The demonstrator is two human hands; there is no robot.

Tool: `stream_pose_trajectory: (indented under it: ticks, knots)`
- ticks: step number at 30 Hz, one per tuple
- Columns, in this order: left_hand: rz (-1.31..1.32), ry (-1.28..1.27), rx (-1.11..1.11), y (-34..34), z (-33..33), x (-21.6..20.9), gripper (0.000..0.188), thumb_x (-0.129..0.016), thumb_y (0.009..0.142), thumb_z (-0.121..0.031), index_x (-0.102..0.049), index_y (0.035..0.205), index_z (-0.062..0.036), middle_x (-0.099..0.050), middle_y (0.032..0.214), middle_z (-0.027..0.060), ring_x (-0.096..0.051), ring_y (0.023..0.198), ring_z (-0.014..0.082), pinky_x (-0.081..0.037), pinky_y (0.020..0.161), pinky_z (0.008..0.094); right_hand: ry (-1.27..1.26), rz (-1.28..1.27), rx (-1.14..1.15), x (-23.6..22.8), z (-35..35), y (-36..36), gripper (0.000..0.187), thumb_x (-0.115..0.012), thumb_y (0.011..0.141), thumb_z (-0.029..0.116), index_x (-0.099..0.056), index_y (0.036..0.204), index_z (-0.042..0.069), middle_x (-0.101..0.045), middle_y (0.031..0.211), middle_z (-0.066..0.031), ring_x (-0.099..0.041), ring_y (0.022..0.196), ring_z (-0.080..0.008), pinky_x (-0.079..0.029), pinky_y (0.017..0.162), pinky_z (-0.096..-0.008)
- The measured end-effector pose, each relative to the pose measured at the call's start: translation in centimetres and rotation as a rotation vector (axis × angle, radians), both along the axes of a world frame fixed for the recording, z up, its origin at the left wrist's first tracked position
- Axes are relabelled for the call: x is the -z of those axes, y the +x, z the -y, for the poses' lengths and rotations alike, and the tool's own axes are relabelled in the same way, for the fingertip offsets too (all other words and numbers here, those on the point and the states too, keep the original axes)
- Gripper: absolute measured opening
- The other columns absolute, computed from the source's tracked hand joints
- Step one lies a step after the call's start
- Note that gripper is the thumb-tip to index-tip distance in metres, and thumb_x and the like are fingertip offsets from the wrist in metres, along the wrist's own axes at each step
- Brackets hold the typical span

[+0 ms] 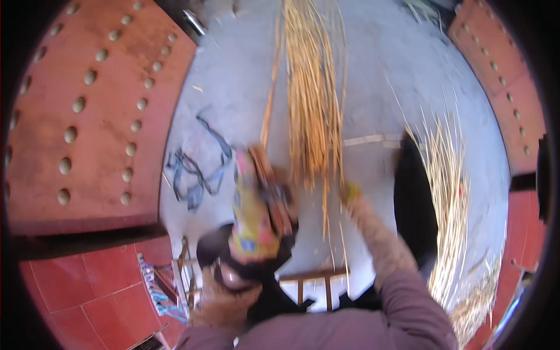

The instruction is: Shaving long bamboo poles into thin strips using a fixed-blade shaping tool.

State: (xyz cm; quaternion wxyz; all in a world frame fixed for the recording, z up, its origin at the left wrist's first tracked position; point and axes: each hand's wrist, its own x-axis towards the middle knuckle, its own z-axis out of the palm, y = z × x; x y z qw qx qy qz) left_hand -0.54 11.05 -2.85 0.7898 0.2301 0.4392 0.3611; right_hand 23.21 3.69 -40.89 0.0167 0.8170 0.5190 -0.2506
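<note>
A long bundle of straw-coloured stalks (315,116) lies on the grey floor, running away from me. My right hand (351,192), blurred and partly yellow, is beside the near right end of the bundle. Motion smear hides its fingers and whether it touches the stalks. My left arm comes in from the lower left. My left hand (232,279) is smeared near dark cloth, its fingers not discernible. Just beyond it is a blurred patterned yellow-and-pink cloth piece (251,221), with reddish-brown strips (271,189) alongside. I cannot make out what holds them.
Another heap of pale stalks (446,204) lies at right, beside a black shape (414,204). Dark straps (201,175) lie tangled on the floor at left. A red studded door panel (99,116) stands left, another (496,70) far right. A wooden frame (315,275) is close to me.
</note>
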Motion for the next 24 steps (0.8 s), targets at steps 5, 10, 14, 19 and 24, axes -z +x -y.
stream_pose_trajectory:
  ticks: [5,10,14,19,24]
  knots:
    - [-0.028,0.024,-0.023,-0.3,-0.8,-0.9,0.048,-0.048,0.083,-0.060,-0.053,0.085,-0.0123,-0.050,0.061,0.0015,-0.049,0.044,0.0147,-0.042,0.039,0.0264,-0.074,0.101,0.188,5.3,2.7,-4.0,0.035,-0.065,0.076,0.014,-0.059,0.110,0.008,-0.064,0.103,-0.0098,-0.063,0.087,-0.0270,-0.048,0.081,-0.0379]
    - [-0.003,-0.049,-0.049,-0.2,0.2,-0.4,0.054,-0.053,0.078,-0.064,-0.056,0.084,-0.0105,-0.054,0.059,0.0029,-0.051,0.043,0.0164,-0.040,0.036,0.0267,-0.053,-0.959,0.511,-1.3,0.8,0.0,0.036,-0.067,0.076,0.009,-0.060,0.111,0.008,-0.064,0.100,-0.0084,-0.063,0.086,-0.0232,-0.049,0.081,-0.0371]
    - [-0.139,-0.074,0.117,-0.4,2.3,1.5,0.051,-0.053,0.079,-0.062,-0.056,0.081,-0.0115,-0.060,0.065,0.0056,-0.053,0.043,0.0150,-0.042,0.037,0.0278,0.096,-1.460,0.384,-12.7,-1.2,1.1,0.033,-0.065,0.079,0.010,-0.059,0.111,0.005,-0.064,0.097,-0.0087,-0.064,0.082,-0.0185,-0.051,0.074,-0.0309]
    - [-0.176,-0.149,0.476,-0.8,6.6,4.3,0.050,-0.053,0.080,-0.060,-0.056,0.082,-0.0102,-0.057,0.063,0.0041,-0.053,0.044,0.0167,-0.043,0.038,0.0293,-0.009,-1.544,0.299,-23.5,3.8,-3.8,0.035,-0.064,0.081,0.011,-0.055,0.114,0.001,-0.058,0.112,-0.0103,-0.056,0.105,-0.0201,-0.045,0.088,-0.0325]
    - [-0.148,0.071,0.548,-3.4,12.5,6.1,0.052,-0.052,0.080,-0.062,-0.055,0.082,-0.0102,-0.054,0.063,0.0036,-0.053,0.048,0.0174,-0.042,0.041,0.0304,0.137,-1.506,0.306,-25.1,8.0,-8.8,0.029,-0.055,0.087,0.016,-0.050,0.110,-0.002,-0.050,0.103,-0.0074,-0.052,0.089,-0.0182,-0.043,0.074,-0.0311]
